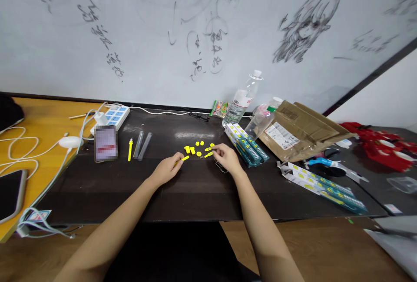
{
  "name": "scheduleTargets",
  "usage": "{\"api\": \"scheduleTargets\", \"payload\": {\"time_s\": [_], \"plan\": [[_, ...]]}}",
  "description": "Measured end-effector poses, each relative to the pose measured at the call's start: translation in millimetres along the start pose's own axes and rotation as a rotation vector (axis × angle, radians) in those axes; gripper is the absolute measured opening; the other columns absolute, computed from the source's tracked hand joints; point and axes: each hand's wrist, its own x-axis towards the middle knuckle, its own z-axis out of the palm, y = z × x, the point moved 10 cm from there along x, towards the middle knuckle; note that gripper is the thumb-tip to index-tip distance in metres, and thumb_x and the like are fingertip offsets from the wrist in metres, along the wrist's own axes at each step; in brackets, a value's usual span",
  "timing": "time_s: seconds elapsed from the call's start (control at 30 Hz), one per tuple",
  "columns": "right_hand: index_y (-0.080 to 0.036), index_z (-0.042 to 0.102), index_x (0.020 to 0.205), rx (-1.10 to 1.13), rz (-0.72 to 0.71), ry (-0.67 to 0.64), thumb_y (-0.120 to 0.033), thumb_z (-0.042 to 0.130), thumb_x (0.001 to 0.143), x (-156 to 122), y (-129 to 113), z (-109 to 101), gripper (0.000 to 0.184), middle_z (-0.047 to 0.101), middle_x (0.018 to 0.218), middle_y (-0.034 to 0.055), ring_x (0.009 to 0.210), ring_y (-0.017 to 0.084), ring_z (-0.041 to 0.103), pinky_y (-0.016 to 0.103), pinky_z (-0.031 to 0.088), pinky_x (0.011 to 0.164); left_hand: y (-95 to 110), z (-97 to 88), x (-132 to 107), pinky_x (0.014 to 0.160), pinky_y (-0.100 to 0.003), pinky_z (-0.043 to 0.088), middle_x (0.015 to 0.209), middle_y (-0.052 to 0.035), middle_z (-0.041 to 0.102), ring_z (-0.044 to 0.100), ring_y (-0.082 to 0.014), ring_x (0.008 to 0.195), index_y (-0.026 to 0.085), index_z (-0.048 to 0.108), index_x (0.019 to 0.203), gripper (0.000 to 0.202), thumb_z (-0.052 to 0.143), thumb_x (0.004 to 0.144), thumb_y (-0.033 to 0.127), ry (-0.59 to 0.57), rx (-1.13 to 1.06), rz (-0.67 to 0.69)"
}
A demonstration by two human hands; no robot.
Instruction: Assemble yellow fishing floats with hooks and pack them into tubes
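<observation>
My left hand [167,170] is closed around a slim yellow plastic piece [185,158], whose tip sticks out past the fingers to the right. Over the right side of a group of small yellow plastic parts [192,150], my right hand [227,159] has its thumb and fingertips drawn together. What they pinch, if anything, is too small to make out. A bent metal wire piece [221,167] lies partly under that hand. Left of the group, a yellow rod with a pale tip [130,150] and two clear tubes [145,146] lie on the dark table [195,199].
Patterned boxes [246,145], a water bottle [241,101] and a cardboard parcel [293,130] stand right. Another long box [325,188] lies nearer the front. A power strip [114,119], a blurred-out object [106,144], cables and a phone [11,195] are left. The whiteboard [156,64] rises behind.
</observation>
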Motion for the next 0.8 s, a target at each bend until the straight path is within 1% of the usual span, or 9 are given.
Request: {"api": "scheduleTargets", "payload": {"time_s": [0.07, 0.13, 0.2, 0.33, 0.4, 0.5, 0.67, 0.73, 0.8], "plan": [[-0.023, 0.067, 0.094, -0.056, -0.096, -0.1, -0.031, 0.059, 0.08, -3.1, -22.7, 22.2, 0.018, 0.059, 0.079, 0.0022, 0.076, 0.016, 0.057, 0.028, 0.044, 0.07, -0.9, -0.3, -0.1, 0.069, -0.026, 0.04, 0.079, -0.0004, 0.061, 0.059, -0.0165, 0.072, 0.022, 0.049, 0.099, 0.021, 0.033, 0.093, 0.034, 0.003, 0.015, -0.009], [-0.023, 0.066, 0.092, -0.114, -0.144, -0.145, -0.031, 0.063, 0.078, -5.9, -33.9, 34.5, 0.017, 0.06, 0.086, 0.0033, 0.082, 0.018, 0.057, 0.029, 0.044, 0.075, -2.0, -1.2, -0.4, 0.069, -0.026, 0.04, 0.08, -0.0005, 0.062, 0.06, -0.0167, 0.072, 0.022, 0.049, 0.099, 0.021, 0.033, 0.093, 0.034, 0.01, 0.028, -0.023], [-0.023, 0.064, 0.091, -0.143, -0.142, -0.13, -0.031, 0.063, 0.077, -6.4, -33.9, 35.0, 0.016, 0.06, 0.087, 0.0036, 0.084, 0.019, 0.056, 0.03, 0.045, 0.077, -2.6, -2.2, -0.6, 0.069, -0.026, 0.04, 0.081, -0.0005, 0.062, 0.06, -0.0167, 0.073, 0.022, 0.05, 0.1, 0.022, 0.034, 0.093, 0.035, 0.016, 0.041, -0.03], [-0.023, 0.063, 0.094, -0.101, -0.116, -0.082, -0.024, 0.058, 0.079, -5.4, -22.2, 25.0, 0.016, 0.059, 0.091, 0.0037, 0.086, 0.018, 0.057, 0.03, 0.046, 0.079, -2.8, -1.0, -0.5, 0.067, -0.026, 0.039, 0.079, 0.0, 0.062, 0.06, -0.0167, 0.072, 0.022, 0.05, 0.099, 0.022, 0.034, 0.093, 0.035, 0.004, 0.079, -0.029], [-0.023, 0.063, 0.095, -0.108, -0.132, -0.105, -0.023, 0.058, 0.079, -5.6, -20.7, 27.2, 0.016, 0.059, 0.094, 0.0042, 0.092, 0.019, 0.057, 0.031, 0.045, 0.082, -2.5, 0.8, -0.3, 0.066, -0.025, 0.039, 0.078, 0.0, 0.062, 0.06, -0.0168, 0.072, 0.023, 0.05, 0.099, 0.021, 0.034, 0.093, 0.035, -0.008, 0.091, -0.029], [-0.023, 0.064, 0.095, -0.173, -0.157, -0.151, -0.027, 0.061, 0.08, -5.8, -24.5, 37.4, 0.016, 0.059, 0.095, 0.005, 0.099, 0.021, 0.056, 0.032, 0.045, 0.085, -1.5, 2.9, 0.0, 0.065, -0.024, 0.038, 0.078, -0.0001, 0.062, 0.06, -0.0165, 0.071, 0.022, 0.05, 0.099, 0.021, 0.034, 0.093, 0.034, -0.021, 0.097, -0.027], [-0.023, 0.065, 0.091, -0.255, -0.157, -0.163, -0.026, 0.06, 0.082, -5.0, -29.7, 46.6, 0.01, 0.058, 0.09, 0.0049, 0.091, 0.02, 0.057, 0.031, 0.046, 0.078, -1.9, 2.3, -0.2, 0.065, -0.024, 0.038, 0.077, 0.0002, 0.062, 0.059, -0.0161, 0.07, 0.023, 0.051, 0.099, 0.021, 0.035, 0.092, 0.035, -0.016, 0.097, -0.027], [-0.023, 0.065, 0.087, -0.244, -0.159, -0.159, -0.025, 0.06, 0.082, -5.2, -30.7, 45.3, 0.007, 0.058, 0.088, 0.0045, 0.089, 0.019, 0.057, 0.03, 0.045, 0.076, -2.6, 2.0, -0.3, 0.065, -0.024, 0.038, 0.077, 0.0002, 0.062, 0.06, -0.0161, 0.07, 0.023, 0.051, 0.099, 0.021, 0.035, 0.092, 0.035, -0.013, 0.094, -0.025], [-0.023, 0.064, 0.085, -0.182, -0.16, -0.137, -0.026, 0.058, 0.083, -5.6, -33.3, 40.6, 0.007, 0.058, 0.086, 0.004, 0.087, 0.019, 0.057, 0.029, 0.045, 0.075, -3.5, 2.3, -0.5, 0.065, -0.024, 0.038, 0.077, 0.0003, 0.062, 0.059, -0.0161, 0.069, 0.023, 0.051, 0.098, 0.021, 0.035, 0.092, 0.035, -0.01, 0.096, -0.025]]}}
